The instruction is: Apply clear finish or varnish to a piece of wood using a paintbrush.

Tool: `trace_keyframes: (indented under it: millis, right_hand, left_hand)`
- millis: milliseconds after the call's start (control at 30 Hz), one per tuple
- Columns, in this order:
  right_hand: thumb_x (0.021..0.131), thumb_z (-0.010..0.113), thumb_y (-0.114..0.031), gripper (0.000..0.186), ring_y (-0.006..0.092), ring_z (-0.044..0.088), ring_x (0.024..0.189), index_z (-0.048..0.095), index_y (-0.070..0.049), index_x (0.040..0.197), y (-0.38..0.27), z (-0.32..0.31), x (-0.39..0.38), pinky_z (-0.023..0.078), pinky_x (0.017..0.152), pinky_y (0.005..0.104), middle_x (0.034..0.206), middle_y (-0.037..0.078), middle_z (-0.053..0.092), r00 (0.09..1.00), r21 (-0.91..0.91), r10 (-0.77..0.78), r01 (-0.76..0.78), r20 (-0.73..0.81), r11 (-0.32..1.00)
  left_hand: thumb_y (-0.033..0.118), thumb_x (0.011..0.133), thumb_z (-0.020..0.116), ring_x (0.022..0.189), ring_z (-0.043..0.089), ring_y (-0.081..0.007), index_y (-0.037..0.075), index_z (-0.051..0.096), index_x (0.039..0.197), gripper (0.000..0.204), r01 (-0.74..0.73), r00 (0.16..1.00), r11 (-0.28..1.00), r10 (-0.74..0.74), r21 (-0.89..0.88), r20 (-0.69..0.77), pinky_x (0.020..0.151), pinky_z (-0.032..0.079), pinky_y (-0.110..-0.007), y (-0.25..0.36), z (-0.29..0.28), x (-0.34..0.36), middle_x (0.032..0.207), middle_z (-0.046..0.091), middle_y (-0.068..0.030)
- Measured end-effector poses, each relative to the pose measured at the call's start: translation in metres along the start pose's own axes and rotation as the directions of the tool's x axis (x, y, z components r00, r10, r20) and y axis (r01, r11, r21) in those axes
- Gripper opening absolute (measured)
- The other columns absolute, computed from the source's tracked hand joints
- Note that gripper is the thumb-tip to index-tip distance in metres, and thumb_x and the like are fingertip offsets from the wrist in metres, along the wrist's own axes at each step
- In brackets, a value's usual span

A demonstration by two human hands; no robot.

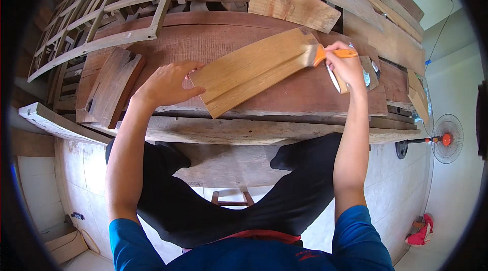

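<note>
A light golden-brown wooden board point(254, 72) lies at a slant on the reddish-brown wooden bench top point(183, 32). My left hand point(172, 82) grips its left end, thumb at the lower corner and fingers at the upper one. Near the board's right end, my right hand point(344, 67) holds an orange-handled paintbrush point(322, 55), its pale bristles touching the board's surface. Under and beside that hand are small pale items on a wooden block point(372, 70), too unclear to name. A dark wooden offcut point(112, 88) rests at the left of the bench.
Wooden lattice frames point(101, 22) stand at the upper left, with planks and a pale block point(294, 5) behind the board. My legs straddle the space below the bench. A standing fan point(446, 139) is at the right, a red-and-white bundle point(421, 230) on the floor at lower right.
</note>
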State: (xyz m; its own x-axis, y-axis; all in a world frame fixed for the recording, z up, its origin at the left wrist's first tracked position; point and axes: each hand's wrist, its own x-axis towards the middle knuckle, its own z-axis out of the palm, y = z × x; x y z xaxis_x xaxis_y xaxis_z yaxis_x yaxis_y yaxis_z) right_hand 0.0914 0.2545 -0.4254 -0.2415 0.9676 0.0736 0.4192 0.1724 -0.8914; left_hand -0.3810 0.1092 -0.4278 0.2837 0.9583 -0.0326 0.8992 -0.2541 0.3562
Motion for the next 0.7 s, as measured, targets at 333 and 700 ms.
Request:
trace_keyframes:
  millis: [333, 700]
  right_hand:
    - [0.096, 0.075, -0.020, 0.020, 0.0170, 0.075, 0.064, 0.070, -0.001, 0.090, -0.021, 0.033, -0.006, 0.057, 0.059, 0.0308, 0.073, 0.012, 0.076, 0.978, -0.184, 0.016, -0.055, -0.206, 0.981]
    - [0.102, 0.072, -0.014, 0.021, 0.0118, 0.072, 0.060, 0.062, -0.002, 0.087, -0.102, 0.157, -0.068, 0.053, 0.051, 0.0265, 0.071, 0.008, 0.073, 0.930, -0.047, -0.117, 0.142, 0.349, 0.989]
  left_hand:
    - [0.043, 0.089, 0.080, 0.128, 0.067, -0.0364, 0.009, 0.065, 0.143, 0.066, 0.070, 0.997, 0.997, -0.069, -0.013, 0.046, 0.112, 0.051, -0.046, 0.003, -0.002, 0.001, 0.139, 0.070, -0.0174]
    - [0.043, 0.087, 0.084, 0.127, 0.067, -0.0357, 0.007, 0.064, 0.142, 0.069, 0.001, 1.000, 1.000, 0.000, 0.015, -0.003, 0.112, 0.051, -0.046, -0.005, 0.004, -0.001, 0.139, 0.070, -0.0182]
